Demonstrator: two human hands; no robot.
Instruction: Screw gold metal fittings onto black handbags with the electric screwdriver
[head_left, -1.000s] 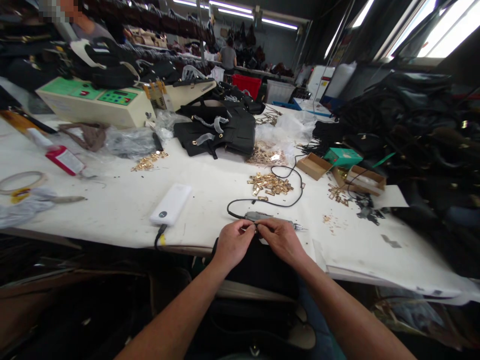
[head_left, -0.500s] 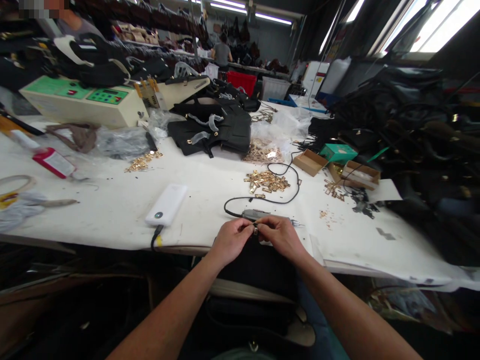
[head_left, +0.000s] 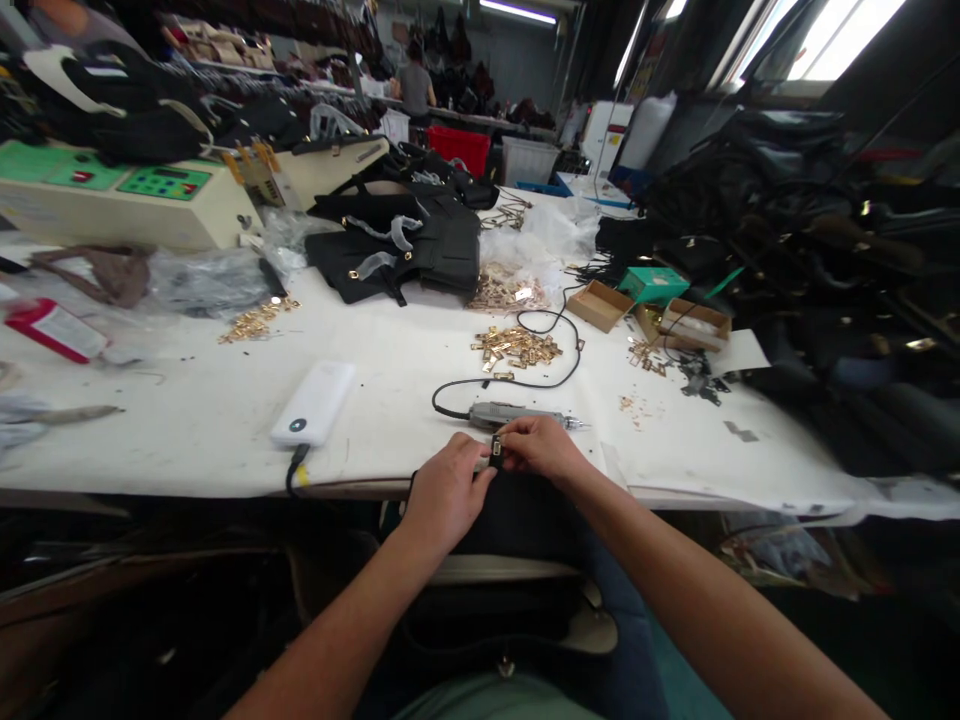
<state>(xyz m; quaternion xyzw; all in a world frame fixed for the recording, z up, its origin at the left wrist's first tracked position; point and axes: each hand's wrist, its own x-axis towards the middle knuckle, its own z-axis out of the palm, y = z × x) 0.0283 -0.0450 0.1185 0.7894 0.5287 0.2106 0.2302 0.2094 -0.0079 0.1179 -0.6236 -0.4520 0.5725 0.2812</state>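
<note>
My left hand [head_left: 448, 490] and my right hand [head_left: 546, 447] meet at the table's front edge, fingers pinched. Between them is a black strap end [head_left: 495, 461] with a small rectangular metal fitting [head_left: 496, 448] on it; the fingertips partly cover it. Below my hands a black bag [head_left: 517, 515] with a pale lining rests on my lap. Just beyond my fingers lies a grey electric screwdriver [head_left: 506, 414], its tip to the right. A heap of gold-coloured metal fittings [head_left: 517, 348] sits behind it.
A white power bank [head_left: 315, 405] with a cable lies to the left on the white table [head_left: 390, 360]. Farther back are a black bag [head_left: 442, 240], a cream machine [head_left: 150, 200] and small cardboard boxes [head_left: 600, 304]. Black bags [head_left: 847, 350] pile up at right.
My view has shifted, so the table's things sit farther left. My hands have turned the strap end, and its metal fitting now shows more plainly between my fingers.
</note>
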